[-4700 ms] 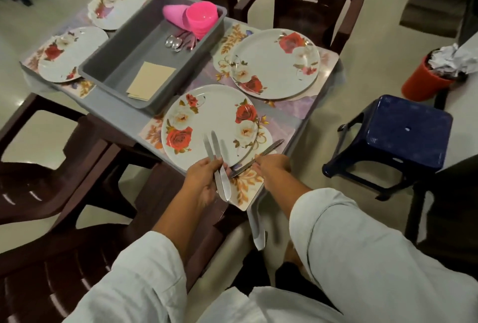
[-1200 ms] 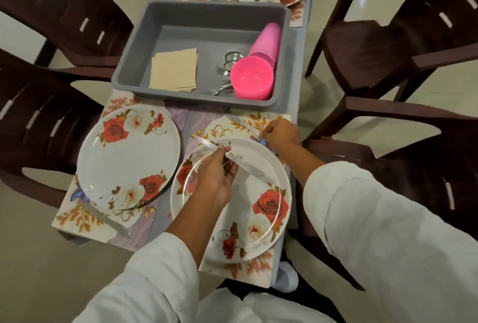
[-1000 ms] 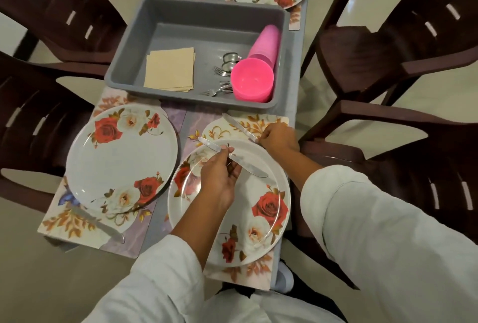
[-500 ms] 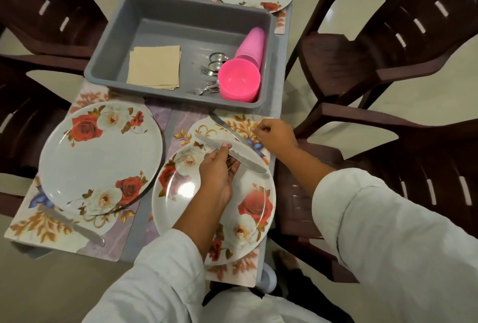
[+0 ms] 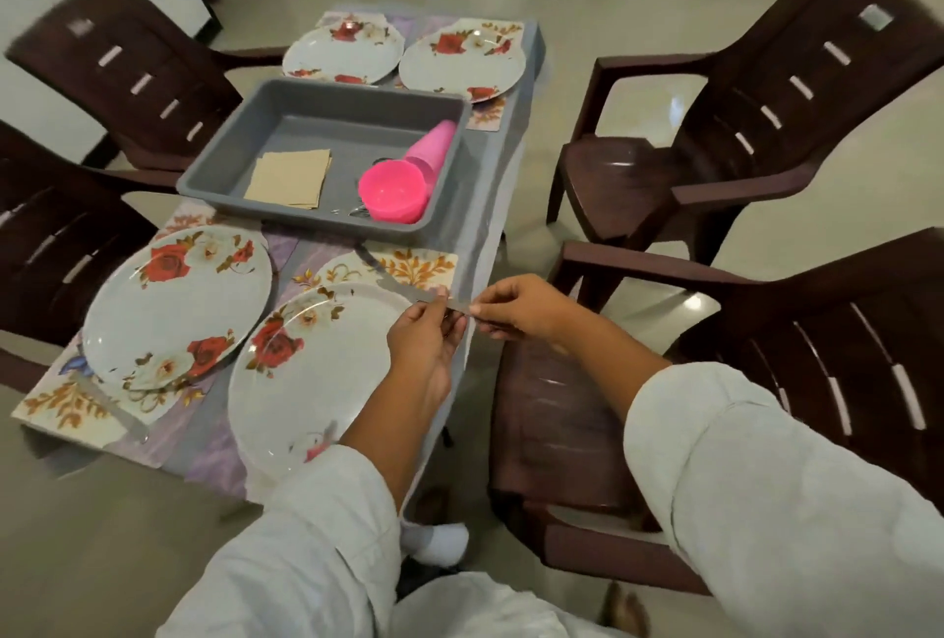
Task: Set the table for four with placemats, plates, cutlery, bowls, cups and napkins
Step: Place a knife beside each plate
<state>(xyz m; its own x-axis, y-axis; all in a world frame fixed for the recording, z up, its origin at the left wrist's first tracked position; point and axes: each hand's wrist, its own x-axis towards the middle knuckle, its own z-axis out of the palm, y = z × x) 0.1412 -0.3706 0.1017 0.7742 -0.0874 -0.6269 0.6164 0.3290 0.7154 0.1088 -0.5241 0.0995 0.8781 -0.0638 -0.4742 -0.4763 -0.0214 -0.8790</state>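
From where I stand, two brown chairs (image 5: 127,75) sit to the left of the grey tray (image 5: 219,172) that lies in the middle of the desk (image 5: 485,188). Nearer than the tray and to its left, a floral plate (image 5: 179,300) lies on a placemat (image 5: 61,402), and a third knife (image 5: 112,407) lies on that mat's near edge, just beside the plate.

Inside the tray, tan napkins (image 5: 288,178) lie flat on the left. To their right a stack of pink bowls (image 5: 392,190) stands against a stack of pink cups (image 5: 434,152) lying on its side, with a bit of cutlery (image 5: 357,211) showing at the bowls' foot. Beyond the tray, two far plates (image 5: 342,55) sit side by side on mats.

Just in front of the tray's right half, another placemat (image 5: 424,264) carries a near plate (image 5: 316,372), and a second knife (image 5: 370,259) lies on it between tray and plate.

In front of the tray's right corner, over the desk's edge, both hands share one knife (image 5: 457,304). The left hand (image 5: 424,346) pinches it between thumb and fingers, and the right hand (image 5: 516,308) pinches its other end with the fingertips. The knife is level and held off the desk.

To the right of the tray stand two more brown chairs (image 5: 715,152).
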